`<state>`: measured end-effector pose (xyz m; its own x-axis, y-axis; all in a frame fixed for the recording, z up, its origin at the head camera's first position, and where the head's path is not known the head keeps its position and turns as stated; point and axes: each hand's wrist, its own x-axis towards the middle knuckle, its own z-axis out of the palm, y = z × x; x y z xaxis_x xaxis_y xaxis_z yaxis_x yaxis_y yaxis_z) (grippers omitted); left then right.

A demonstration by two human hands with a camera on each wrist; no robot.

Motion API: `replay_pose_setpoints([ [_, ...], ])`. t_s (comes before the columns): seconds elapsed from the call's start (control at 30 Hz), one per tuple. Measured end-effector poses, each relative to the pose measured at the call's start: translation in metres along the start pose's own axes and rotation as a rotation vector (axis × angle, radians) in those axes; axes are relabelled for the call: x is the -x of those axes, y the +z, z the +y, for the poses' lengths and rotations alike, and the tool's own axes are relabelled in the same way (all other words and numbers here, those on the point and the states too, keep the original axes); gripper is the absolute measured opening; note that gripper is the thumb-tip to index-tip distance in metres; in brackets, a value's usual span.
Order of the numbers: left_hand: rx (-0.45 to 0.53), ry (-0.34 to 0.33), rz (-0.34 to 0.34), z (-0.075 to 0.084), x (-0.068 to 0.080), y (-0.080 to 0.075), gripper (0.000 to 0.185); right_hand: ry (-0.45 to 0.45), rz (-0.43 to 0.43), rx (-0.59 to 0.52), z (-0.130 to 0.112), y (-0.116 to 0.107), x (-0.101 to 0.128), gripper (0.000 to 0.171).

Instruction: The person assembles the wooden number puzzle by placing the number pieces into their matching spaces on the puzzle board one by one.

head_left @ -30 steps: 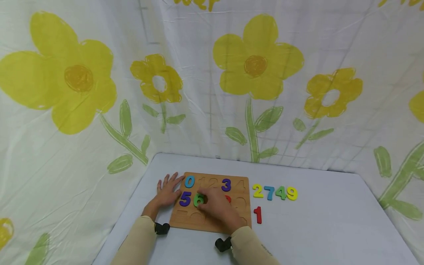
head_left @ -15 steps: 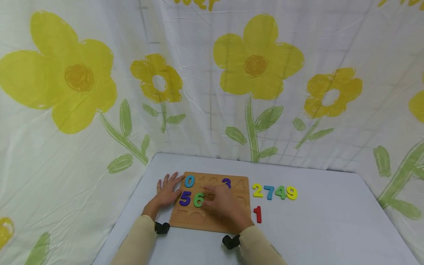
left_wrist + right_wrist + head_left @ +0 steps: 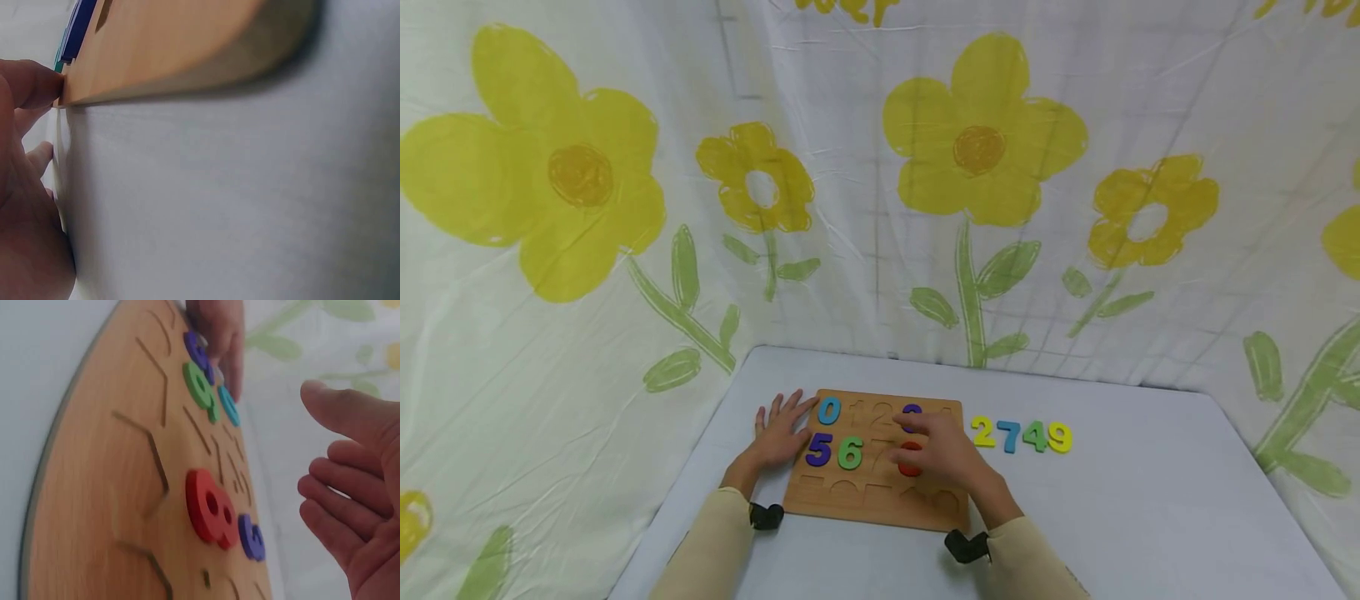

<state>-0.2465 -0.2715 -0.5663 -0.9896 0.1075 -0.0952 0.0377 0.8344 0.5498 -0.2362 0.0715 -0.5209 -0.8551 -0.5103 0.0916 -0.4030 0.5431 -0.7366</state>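
The right hand point(image 3: 947, 454) hovers above the wooden board point(image 3: 842, 500) with fingers loose and spread, holding nothing — the red 8 point(image 3: 209, 506) sits in its slot just under the palm. The left hand point(image 3: 778, 433) lies flat, fingers straight, thumb touching the board's left edge beside the purple 5 point(image 3: 818, 450).

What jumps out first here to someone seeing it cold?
The wooden number board at the table's near middle, with the coloured 0, 5 and 6 seated in it. The right hand hovers open over the red 8, while the left hand rests flat against the board's left edge. Loose numbers 2 7 4 9 sit in a row on the table just right of the board, before a big yellow-flower curtain.
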Motion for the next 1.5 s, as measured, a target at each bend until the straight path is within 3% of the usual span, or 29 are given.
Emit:
replay_pose_setpoints([
  [0.23,0.034,0.026,0.036,-0.001,0.000,0.002,0.065,0.015,0.065,-0.019,0.015,-0.024,0.017,0.056],
  [0.57,0.009,0.001,0.011,-0.001,0.000,0.001,0.064,-0.039,0.059,0.039,0.035,-0.053,0.045,0.060],
  [0.8,0.007,-0.003,0.014,-0.001,0.001,0.002,0.064,-0.014,0.055,0.066,0.056,-0.068,0.065,0.058],
  [0.97,0.008,0.003,0.015,-0.002,0.000,0.002,0.064,0.001,0.052,0.105,0.073,-0.075,0.079,0.058],
  [1.17,0.012,0.005,0.015,-0.002,0.001,0.002,0.065,0.020,0.018,0.071,0.089,-0.078,0.094,0.059],
  [1.5,0.011,0.009,0.027,0.002,0.002,0.000,0.064,0.044,-0.027,0.034,0.098,-0.073,0.101,0.058],
])
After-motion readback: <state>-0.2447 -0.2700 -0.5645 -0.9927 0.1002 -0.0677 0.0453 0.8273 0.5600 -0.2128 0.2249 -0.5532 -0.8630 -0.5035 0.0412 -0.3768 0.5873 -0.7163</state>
